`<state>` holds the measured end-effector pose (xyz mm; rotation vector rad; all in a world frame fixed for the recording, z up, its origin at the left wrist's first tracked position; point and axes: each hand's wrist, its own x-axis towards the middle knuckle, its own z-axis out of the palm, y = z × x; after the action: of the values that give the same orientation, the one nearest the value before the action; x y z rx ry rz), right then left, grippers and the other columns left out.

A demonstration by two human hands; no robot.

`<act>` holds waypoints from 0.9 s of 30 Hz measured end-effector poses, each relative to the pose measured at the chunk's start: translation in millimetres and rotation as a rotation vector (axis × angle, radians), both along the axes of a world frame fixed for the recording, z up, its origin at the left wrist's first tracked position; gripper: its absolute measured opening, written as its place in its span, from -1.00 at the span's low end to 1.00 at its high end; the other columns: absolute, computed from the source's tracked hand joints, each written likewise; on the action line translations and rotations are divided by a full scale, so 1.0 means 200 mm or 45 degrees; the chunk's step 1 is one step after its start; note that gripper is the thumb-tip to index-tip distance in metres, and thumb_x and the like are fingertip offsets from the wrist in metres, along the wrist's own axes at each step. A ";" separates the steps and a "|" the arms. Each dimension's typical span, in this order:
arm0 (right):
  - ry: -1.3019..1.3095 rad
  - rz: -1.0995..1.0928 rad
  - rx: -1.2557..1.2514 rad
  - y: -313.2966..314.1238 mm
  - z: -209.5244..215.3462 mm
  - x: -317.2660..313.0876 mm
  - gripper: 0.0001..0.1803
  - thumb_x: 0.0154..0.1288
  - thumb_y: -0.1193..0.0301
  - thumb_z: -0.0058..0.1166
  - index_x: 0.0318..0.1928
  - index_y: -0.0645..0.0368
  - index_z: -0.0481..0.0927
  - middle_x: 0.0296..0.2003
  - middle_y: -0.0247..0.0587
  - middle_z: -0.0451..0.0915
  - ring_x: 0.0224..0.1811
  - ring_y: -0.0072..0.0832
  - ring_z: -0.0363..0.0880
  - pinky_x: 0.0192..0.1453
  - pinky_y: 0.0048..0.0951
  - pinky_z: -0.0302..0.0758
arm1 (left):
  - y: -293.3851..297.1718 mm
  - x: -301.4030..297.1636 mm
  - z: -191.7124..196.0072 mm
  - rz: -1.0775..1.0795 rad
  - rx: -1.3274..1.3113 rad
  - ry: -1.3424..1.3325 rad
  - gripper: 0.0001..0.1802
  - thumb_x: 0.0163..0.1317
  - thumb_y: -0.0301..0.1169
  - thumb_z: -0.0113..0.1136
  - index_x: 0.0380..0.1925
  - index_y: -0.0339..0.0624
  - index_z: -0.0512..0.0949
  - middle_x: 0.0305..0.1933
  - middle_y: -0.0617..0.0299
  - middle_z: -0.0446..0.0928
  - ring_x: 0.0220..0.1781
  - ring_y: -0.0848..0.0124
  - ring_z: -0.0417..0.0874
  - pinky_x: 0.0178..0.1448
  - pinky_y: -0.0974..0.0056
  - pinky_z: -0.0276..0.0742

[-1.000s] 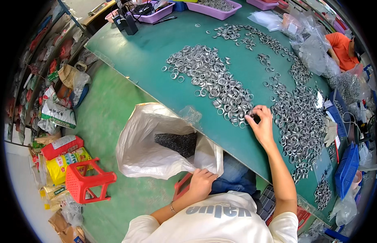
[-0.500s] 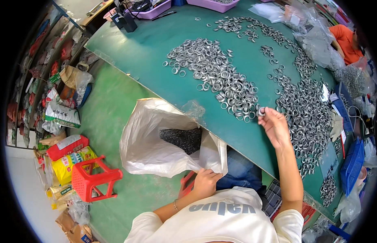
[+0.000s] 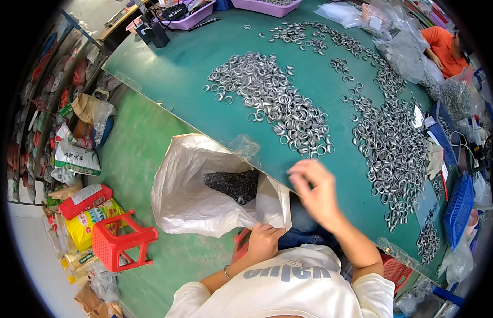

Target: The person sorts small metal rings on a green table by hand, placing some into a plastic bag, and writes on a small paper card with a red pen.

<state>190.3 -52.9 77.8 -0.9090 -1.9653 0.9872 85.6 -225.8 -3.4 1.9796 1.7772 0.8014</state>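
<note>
My left hand (image 3: 265, 239) is closed on the near rim of a large white woven sack (image 3: 172, 196), whose mouth gapes toward me beside the table edge. Dark grey small pieces (image 3: 230, 184) fill part of its inside, and a few lighter rings seem to lie at their near side. My right hand (image 3: 315, 191) hovers over the table's edge, right of the sack's mouth. It is smeared by motion, so its grip and anything in it cannot be made out. Beyond it, a heap of grey metal rings (image 3: 278, 103) spreads across the green tabletop (image 3: 177, 79).
A larger heap of rings (image 3: 392, 143) covers the table's right side. Plastic bags (image 3: 405, 53) and a blue basket (image 3: 459, 209) line the far right, near a person in orange (image 3: 445, 50). A red stool (image 3: 124, 241) stands on the floor at left, beside packed bags (image 3: 92, 220).
My right hand, which pinched a ring at the heap's near end, has swept left and toward me, close to the sack's mouth. The left hand keeps its hold on the sack. The view has shifted slightly.
</note>
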 end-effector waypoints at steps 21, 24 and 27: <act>-0.694 -0.127 0.614 0.34 -0.14 0.27 -0.85 0.09 0.58 0.17 -0.31 0.25 0.49 -0.15 -0.11 0.45 -0.03 -0.16 0.39 0.02 -0.26 0.31 | 0.02 0.01 -0.01 0.004 0.045 -0.029 -0.70 -0.20 -0.58 0.16 -0.36 -0.19 0.66 -0.48 0.25 0.62 -0.39 0.37 0.55 -0.26 0.23 0.29; -0.368 -0.151 0.275 0.28 -0.18 0.27 -0.87 0.15 0.61 0.09 -0.29 0.27 0.43 -0.16 -0.06 0.43 -0.08 -0.10 0.40 0.01 -0.20 0.33 | 0.03 0.02 -0.01 0.009 0.052 -0.029 -0.70 -0.20 -0.58 0.16 -0.36 -0.18 0.66 -0.48 0.25 0.62 -0.38 0.36 0.55 -0.25 0.23 0.29; -0.089 -0.011 0.140 0.10 -0.11 0.10 -0.82 0.12 0.59 0.16 -0.28 0.25 0.44 -0.19 -0.04 0.45 -0.09 -0.09 0.42 0.00 -0.21 0.36 | 0.02 0.01 -0.03 0.012 0.049 -0.030 -0.70 -0.20 -0.59 0.15 -0.36 -0.18 0.66 -0.47 0.25 0.62 -0.38 0.36 0.55 -0.25 0.23 0.29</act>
<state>211.3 -32.8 56.7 -0.9007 -2.0503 0.8442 87.7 -221.5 -8.9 1.9791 1.7717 0.8653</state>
